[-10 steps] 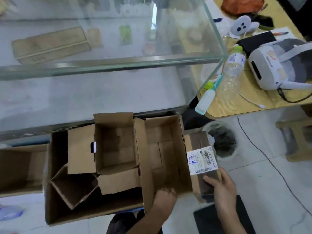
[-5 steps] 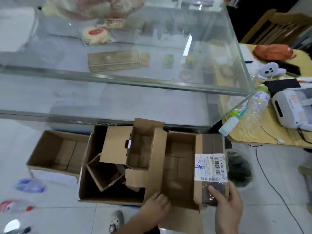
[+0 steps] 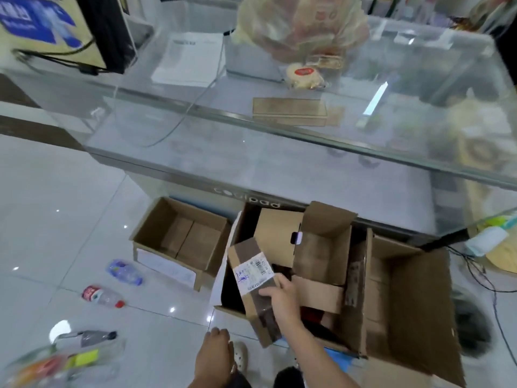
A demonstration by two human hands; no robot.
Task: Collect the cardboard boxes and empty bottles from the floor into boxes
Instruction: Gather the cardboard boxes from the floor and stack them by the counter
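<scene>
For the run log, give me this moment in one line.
right hand holds labelled box over big box | left hand free | bottles on floor

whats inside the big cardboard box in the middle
In the big box: an open smaller box and the labelled box the right hand grips, partly in. Its bottom is hidden beneath them.

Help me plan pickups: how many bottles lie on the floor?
4: blue bottle by the small box, red bottle nearer, dark bottle nearer yet, blurred bottle bottom left. Others may be hidden.
</scene>
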